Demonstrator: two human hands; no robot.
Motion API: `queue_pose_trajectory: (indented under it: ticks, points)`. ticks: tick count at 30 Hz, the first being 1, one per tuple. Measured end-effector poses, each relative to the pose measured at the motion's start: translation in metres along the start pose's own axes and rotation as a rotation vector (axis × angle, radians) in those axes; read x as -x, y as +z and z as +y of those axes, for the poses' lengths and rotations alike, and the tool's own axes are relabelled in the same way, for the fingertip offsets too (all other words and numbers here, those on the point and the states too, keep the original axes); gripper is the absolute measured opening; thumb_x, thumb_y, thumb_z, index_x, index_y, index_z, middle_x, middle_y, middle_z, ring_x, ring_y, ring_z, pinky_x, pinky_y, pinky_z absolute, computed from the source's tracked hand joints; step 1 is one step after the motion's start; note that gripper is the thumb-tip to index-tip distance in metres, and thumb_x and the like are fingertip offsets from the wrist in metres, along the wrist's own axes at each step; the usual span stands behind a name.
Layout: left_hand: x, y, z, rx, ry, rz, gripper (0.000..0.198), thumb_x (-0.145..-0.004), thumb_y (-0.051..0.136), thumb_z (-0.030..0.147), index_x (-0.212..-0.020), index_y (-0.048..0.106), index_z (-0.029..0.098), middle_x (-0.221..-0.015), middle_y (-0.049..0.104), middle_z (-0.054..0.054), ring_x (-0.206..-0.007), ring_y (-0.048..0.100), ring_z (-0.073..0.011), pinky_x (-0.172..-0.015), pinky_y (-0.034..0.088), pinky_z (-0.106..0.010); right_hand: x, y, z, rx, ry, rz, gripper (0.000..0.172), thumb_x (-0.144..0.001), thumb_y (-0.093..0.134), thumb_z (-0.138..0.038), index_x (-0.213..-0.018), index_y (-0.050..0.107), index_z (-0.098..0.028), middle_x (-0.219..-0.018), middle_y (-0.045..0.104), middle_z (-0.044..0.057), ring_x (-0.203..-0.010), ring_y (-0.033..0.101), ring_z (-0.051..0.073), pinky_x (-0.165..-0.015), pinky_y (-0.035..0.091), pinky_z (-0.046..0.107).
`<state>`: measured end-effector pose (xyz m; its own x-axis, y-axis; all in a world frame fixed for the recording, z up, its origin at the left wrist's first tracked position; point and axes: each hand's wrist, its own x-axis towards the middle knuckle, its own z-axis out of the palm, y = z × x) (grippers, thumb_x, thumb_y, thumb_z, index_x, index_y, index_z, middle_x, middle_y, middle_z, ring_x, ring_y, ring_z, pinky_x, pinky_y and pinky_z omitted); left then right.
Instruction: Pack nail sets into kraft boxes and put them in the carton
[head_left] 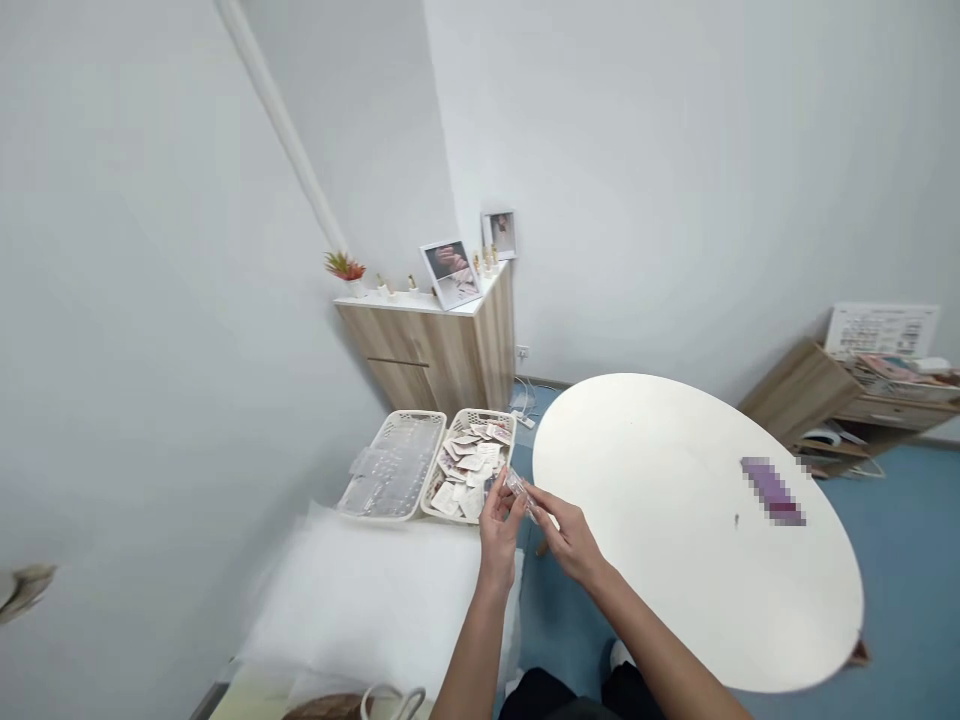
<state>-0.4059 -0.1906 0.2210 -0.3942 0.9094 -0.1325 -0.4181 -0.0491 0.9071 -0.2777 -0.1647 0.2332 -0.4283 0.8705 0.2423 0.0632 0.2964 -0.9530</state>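
My left hand (499, 520) and my right hand (570, 535) meet in front of me and pinch a small clear plastic packet (521, 494) between their fingertips. The packet hangs just off the near corner of a white basket (504, 420) filled with several small packets and cards. Beside it on the left lies a second white basket (390, 425) holding clear plastic pieces. Both baskets rest on a white padded surface (360, 590).
A round white table (675, 480) stands to my right with a blurred purple object (772, 490) on it. A wooden cabinet (435, 350) with framed pictures and a small plant stands in the corner. A low wooden shelf (832, 400) is at the far right. The floor is blue.
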Motion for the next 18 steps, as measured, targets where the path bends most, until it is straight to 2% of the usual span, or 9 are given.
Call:
queue_pose_trajectory:
  ticks: [2,5,7,9,10,13,16,18]
  points:
    - [0.005,0.024,-0.012,-0.010,-0.043,-0.043,0.077,-0.069,0.080,0.047,-0.136,0.053,0.022,-0.122,0.066,-0.012,-0.116,0.061,-0.0280,-0.096,0.048,-0.036,0.013,-0.027,0.007,-0.009,0.010,0.098,0.045,-0.094,0.045,-0.054,-0.127,0.062,-0.028,-0.127,0.065,0.005,-0.118,0.060,0.027,-0.100,0.050,0.044]
    - [0.009,0.065,-0.035,0.077,-0.162,-0.167,0.076,-0.072,0.078,0.049,-0.137,0.051,0.020,-0.121,0.067,-0.015,-0.113,0.062,-0.0287,-0.097,0.048,-0.040,0.027,-0.081,0.021,-0.120,0.113,0.234,0.049,-0.095,0.040,-0.057,-0.122,0.064,-0.025,-0.118,0.069,0.008,-0.111,0.064,0.025,-0.095,0.053,0.042]
    - [0.009,0.093,-0.060,0.188,-0.261,-0.247,0.071,-0.076,0.074,0.051,-0.135,0.052,0.020,-0.122,0.066,-0.016,-0.112,0.063,-0.0288,-0.098,0.048,-0.043,0.037,-0.124,0.034,-0.199,0.231,0.307,0.053,-0.092,0.042,-0.062,-0.116,0.066,-0.022,-0.111,0.072,0.010,-0.106,0.067,0.025,-0.089,0.055,0.040]
    - [0.007,0.119,-0.094,0.294,-0.368,-0.271,0.060,-0.080,0.068,0.054,-0.127,0.057,0.018,-0.123,0.065,-0.017,-0.112,0.064,-0.0287,-0.099,0.048,-0.045,0.049,-0.167,0.054,-0.228,0.349,0.387,0.054,-0.088,0.047,-0.066,-0.107,0.069,-0.020,-0.104,0.073,0.011,-0.099,0.068,0.024,-0.082,0.057,0.037]
    - [0.006,0.130,-0.114,0.317,-0.434,-0.264,0.054,-0.082,0.066,0.054,-0.121,0.060,0.017,-0.124,0.065,-0.017,-0.113,0.063,-0.0281,-0.101,0.048,-0.044,0.056,-0.187,0.067,-0.226,0.401,0.424,0.054,-0.085,0.050,-0.067,-0.102,0.069,-0.019,-0.101,0.073,0.011,-0.095,0.069,0.024,-0.078,0.058,0.035]
    - [0.002,0.155,-0.177,0.265,-0.570,-0.111,0.037,-0.084,0.066,0.044,-0.109,0.064,0.017,-0.126,0.063,-0.015,-0.113,0.063,-0.0265,-0.099,0.050,-0.043,0.080,-0.236,0.116,-0.220,0.584,0.533,0.050,-0.078,0.060,-0.066,-0.087,0.069,-0.017,-0.089,0.074,0.010,-0.080,0.070,0.021,-0.071,0.058,0.031]
    - [0.001,0.165,-0.231,0.116,-0.663,0.001,0.024,-0.084,0.066,0.030,-0.103,0.065,0.015,-0.116,0.067,-0.014,-0.106,0.065,-0.0249,-0.093,0.052,-0.040,0.104,-0.264,0.170,-0.242,0.725,0.543,0.046,-0.074,0.066,-0.062,-0.079,0.068,-0.016,-0.082,0.074,0.009,-0.071,0.069,0.018,-0.071,0.059,0.031]
    - [0.001,0.166,-0.254,0.043,-0.687,0.056,0.019,-0.081,0.067,0.025,-0.097,0.066,0.016,-0.108,0.069,-0.012,-0.101,0.066,-0.0232,-0.090,0.052,-0.037,0.116,-0.271,0.199,-0.267,0.789,0.543,0.043,-0.072,0.068,-0.059,-0.078,0.068,-0.016,-0.080,0.073,0.009,-0.069,0.069,0.018,-0.070,0.059,0.031]
